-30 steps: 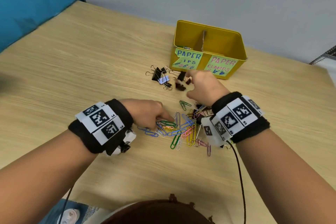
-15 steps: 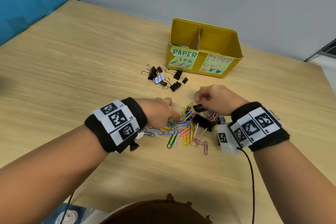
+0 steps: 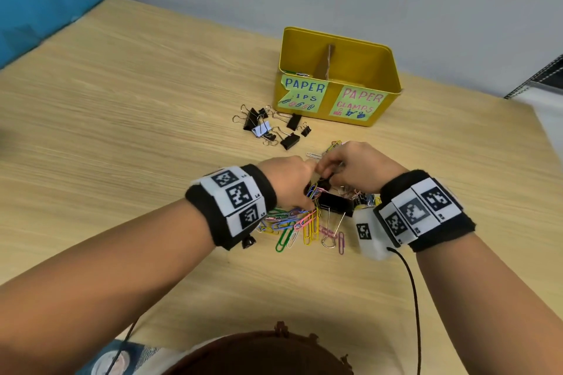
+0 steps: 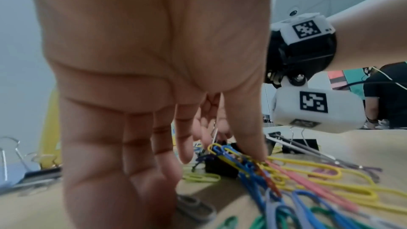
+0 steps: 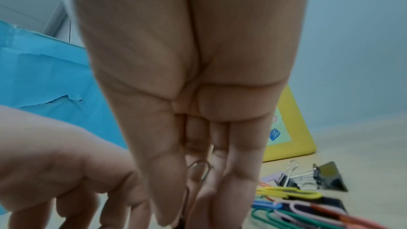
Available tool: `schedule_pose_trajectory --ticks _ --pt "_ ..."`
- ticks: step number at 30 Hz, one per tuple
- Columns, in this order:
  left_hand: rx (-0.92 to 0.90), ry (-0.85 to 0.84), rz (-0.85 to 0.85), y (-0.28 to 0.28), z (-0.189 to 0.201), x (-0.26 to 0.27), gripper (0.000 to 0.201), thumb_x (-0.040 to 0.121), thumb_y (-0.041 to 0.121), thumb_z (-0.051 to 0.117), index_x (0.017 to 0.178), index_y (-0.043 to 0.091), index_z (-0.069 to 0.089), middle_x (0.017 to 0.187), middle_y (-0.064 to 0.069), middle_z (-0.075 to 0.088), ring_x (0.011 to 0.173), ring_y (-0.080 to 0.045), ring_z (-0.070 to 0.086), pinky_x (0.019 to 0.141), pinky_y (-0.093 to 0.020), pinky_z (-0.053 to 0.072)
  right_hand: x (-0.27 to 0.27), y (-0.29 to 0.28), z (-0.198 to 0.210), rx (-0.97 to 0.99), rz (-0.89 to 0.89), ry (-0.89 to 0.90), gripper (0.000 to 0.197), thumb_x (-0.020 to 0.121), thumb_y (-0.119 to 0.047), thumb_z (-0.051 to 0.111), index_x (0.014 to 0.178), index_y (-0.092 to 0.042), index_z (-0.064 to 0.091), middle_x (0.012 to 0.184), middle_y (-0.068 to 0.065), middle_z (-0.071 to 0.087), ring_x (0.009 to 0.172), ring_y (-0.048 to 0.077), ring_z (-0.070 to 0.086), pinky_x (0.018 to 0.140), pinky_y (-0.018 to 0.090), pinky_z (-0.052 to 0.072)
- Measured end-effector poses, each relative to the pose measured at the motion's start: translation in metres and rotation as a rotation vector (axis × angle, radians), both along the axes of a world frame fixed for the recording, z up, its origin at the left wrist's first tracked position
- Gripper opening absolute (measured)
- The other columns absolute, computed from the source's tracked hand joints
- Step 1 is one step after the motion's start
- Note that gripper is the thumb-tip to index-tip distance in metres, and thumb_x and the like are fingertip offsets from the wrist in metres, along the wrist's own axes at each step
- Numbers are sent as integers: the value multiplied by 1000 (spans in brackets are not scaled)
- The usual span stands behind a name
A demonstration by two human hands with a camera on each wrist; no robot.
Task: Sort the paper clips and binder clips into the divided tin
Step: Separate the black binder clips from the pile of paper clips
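From the head view, the sorting has barely begun. The yellow tin (image 3: pixel 336 76) stands at the far side of the wooden bench (image 3: pixel 122 100), a card divider splitting it in two, with handwritten paper labels on its front; one silver clip shows at the rim of the left compartment, and the rest of the inside is hidden. A group of black binder clips (image 3: pixel 271 128) with wire handles lies just in front of the tin, and a tangle of coloured paper clips (image 3: pixel 301 225) lies nearer the person, with a larger black binder clip (image 3: pixel 335 202) among them. Both piles are still to be moved. The left hand (image 3: pixel 286 183) and right hand (image 3: pixel 359 164) meet over the tangle.

In the left wrist view, the left hand's fingers point down, loosely spread, the thumb tip (image 4: pixel 251 149) pressing on glossy, coated wire loops of blue, yellow and pink; nothing is plainly pinched.

In the right wrist view, the right hand's fingers (image 5: pixel 240 163) are drawn together, pinching a bare silver paper clip (image 5: pixel 199 171). The smooth tin stands behind it to the right.
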State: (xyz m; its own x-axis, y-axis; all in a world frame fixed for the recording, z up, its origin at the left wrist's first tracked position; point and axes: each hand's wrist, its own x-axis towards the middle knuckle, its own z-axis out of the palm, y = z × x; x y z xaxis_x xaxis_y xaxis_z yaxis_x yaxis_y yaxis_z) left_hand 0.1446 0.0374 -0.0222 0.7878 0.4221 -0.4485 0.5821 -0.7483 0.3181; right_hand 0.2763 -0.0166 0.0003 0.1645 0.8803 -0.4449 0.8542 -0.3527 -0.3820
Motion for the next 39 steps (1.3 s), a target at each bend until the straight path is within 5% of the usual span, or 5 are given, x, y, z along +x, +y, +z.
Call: schedule_pose_trajectory --ticks 6,12,17,29,39 --pt "-1 -37 150 15 1 -15 11 88 10 48 89 3 57 80 -10 54 78 -26 51 65 -30 39 0 -8 -1 79 3 -154 35 80 -11 64 115 -17 64 120 7 61 104 19 54 80 18 35" --pt "92 57 157 24 1 -29 26 83 26 58 101 7 63 105 -10 66 92 -27 59 69 -30 43 -13 -10 -12 119 -16 -233 32 79 -31 67 109 -20 65 119 9 53 113 30 50 95 34 44" --pt "121 -79 137 16 1 -15 42 79 29 66 116 15 54 119 -7 56 108 -26 56 75 -33 43 -31 -5 -19 62 72 -398 36 77 -41 66 110 -28 66 127 2 49 123 31 35 100 43 33" --pt "75 -138 51 16 1 -3 38 73 31 74 108 21 64 100 -1 51 100 -19 52 75 -29 39 -15 -11 -22 53 -31 -181 18 82 -28 65 99 -24 70 131 2 48 128 30 32 107 42 30" --pt "277 -181 253 47 13 -22 60 76 26 72 130 14 48 127 -12 52 119 -30 47 94 -40 45 -1 -6 -17 179 -249 -260 29 90 -15 48 115 -13 63 118 16 57 110 35 54 93 38 47"
